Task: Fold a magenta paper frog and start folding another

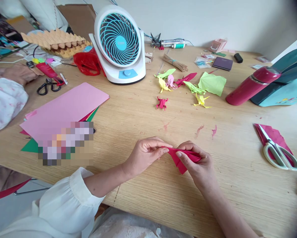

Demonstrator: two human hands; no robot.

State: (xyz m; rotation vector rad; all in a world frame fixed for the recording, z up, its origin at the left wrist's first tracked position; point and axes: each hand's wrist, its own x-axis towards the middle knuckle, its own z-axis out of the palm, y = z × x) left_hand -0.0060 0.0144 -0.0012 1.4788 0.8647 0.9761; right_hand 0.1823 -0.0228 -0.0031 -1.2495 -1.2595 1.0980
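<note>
1. Mostly filling the view: pale wood-grain table (237, 198), running off past both side edges.
2. Standing at the back: round white fan (120, 43) with a teal grille, hiding part of a crumpled red plastic bag (87, 62); contents impossible to make out.
3. Lying flat at left: matte pink sheet (66, 110) topping a stack of coloured paper, with a pixelated patch (65, 143) blurring its near corner.
4. Getting cropped at the right edge: smooth teal case (284, 82), with a glossy red flask (250, 86) leaning on its side against it.
5. Resting at far left, half out of view: another person's hand (19, 74).
6. Pinching with fingertips closed on the paper's left end: left hand (143, 155).
7. Gripping the same piece, thumb and fingers clamped over its right part: right hand (200, 165).
8. Lying on a red scrap: white-handled scissors (278, 152).
9. Hanging between both hands, just above the table's near edge: folded red paper (179, 164), creased to a point and partly covered by fingers.
10. Sitting mid-table: small red paper figure (162, 103).
</note>
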